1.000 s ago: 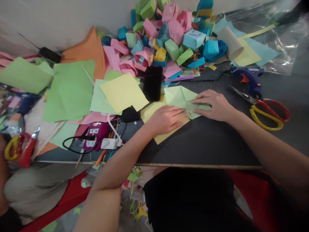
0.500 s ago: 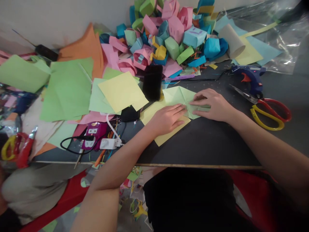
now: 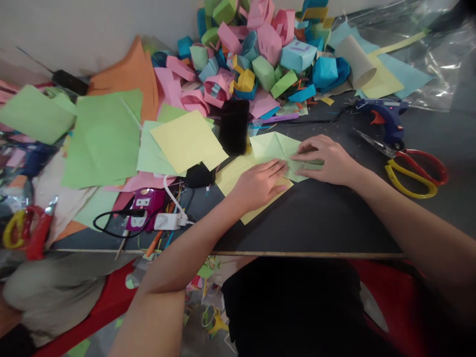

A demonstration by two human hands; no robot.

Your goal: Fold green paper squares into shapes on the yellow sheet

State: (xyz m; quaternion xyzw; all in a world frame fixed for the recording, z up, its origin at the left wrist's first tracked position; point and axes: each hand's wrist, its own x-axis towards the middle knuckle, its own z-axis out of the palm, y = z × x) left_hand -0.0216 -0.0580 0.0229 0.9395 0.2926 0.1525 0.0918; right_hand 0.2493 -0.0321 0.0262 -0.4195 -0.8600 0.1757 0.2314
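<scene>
A pale green sheet of paper (image 3: pixel 271 144) with crease lines lies on the dark table under both hands. My left hand (image 3: pixel 262 183) rests flat across its lower left part, fingers stretched out. Beneath that hand a yellow sheet (image 3: pixel 232 177) sticks out to the left and below. My right hand (image 3: pixel 323 157) lies on the green paper's right side, its fingers spread and touching the surface. Parts of both sheets are hidden under the hands. A black phone (image 3: pixel 234 127) lies just behind the papers.
Folded paper pieces (image 3: pixel 260 54) are heaped against the wall. To the right lie scissors (image 3: pixel 414 168) and a blue glue gun (image 3: pixel 388 116). A purple power strip (image 3: pixel 147 206), green sheets (image 3: pixel 102 136) and red-handled scissors (image 3: pixel 37 225) are on the left. Someone's leg (image 3: pixel 55 292) shows at lower left.
Both hands stay on the green paper in nearly the same place. The whole view has shifted very slightly.
</scene>
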